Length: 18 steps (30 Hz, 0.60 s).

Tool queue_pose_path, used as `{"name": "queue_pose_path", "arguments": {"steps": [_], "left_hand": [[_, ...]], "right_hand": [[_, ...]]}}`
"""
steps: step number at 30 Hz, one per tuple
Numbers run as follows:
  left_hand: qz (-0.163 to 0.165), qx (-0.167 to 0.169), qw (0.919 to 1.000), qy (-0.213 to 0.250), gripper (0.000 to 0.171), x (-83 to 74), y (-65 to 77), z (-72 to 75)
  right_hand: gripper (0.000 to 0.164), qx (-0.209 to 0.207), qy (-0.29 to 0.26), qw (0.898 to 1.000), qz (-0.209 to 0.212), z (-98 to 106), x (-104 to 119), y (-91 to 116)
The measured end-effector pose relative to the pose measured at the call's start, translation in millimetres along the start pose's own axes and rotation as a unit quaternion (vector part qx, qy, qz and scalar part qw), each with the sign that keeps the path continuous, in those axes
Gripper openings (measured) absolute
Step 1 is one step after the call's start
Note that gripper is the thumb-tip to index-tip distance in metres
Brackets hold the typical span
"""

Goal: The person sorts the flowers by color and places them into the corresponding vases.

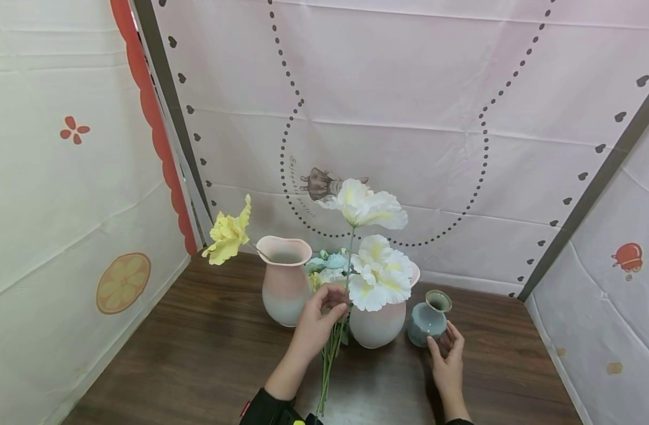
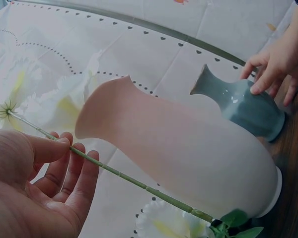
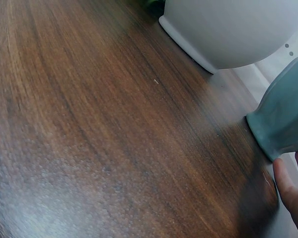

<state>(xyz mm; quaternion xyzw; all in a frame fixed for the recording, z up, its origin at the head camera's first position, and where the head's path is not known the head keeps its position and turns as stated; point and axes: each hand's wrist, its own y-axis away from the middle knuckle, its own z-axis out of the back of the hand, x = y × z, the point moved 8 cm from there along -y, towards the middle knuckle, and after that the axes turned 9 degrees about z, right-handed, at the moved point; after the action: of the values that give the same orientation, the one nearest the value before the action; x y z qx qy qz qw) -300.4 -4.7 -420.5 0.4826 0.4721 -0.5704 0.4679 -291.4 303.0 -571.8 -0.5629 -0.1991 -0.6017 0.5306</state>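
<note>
My left hand (image 1: 320,319) pinches a green stem (image 2: 121,174) between thumb and fingertips. A white artificial flower with a yellow-tinged center (image 1: 363,206) tops that stem. Beside the hand stands a pink-and-white vase (image 1: 379,326), partly hidden by another white flower (image 1: 380,274). To its right is a small blue-green vase (image 1: 427,323), upright on the table. My right hand (image 1: 449,361) touches the right side of this vase with thumb and fingertips, the fingers loosely extended. In the right wrist view, the thumb (image 3: 286,186) is right by the vase's base.
A second pink-and-white vase (image 1: 286,289) stands at left with a yellow flower (image 1: 228,233) leaning out of it. Pale blue flowers (image 1: 334,262) show between the larger vases, and several green stems (image 1: 330,366) extend toward the front. Patterned cloth walls (image 1: 388,71) enclose the wooden table (image 1: 197,348).
</note>
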Motion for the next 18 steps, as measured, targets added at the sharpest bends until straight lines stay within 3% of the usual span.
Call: {"name": "queue_pose_path", "arguments": {"steps": [18], "left_hand": [[-0.011,0.003,0.9999,0.012,0.02,-3.5,-2.7,-4.2]], "right_hand": [[0.059,-0.005,0.0,1.0,-0.002,-0.2,-1.3,-0.1]]}}
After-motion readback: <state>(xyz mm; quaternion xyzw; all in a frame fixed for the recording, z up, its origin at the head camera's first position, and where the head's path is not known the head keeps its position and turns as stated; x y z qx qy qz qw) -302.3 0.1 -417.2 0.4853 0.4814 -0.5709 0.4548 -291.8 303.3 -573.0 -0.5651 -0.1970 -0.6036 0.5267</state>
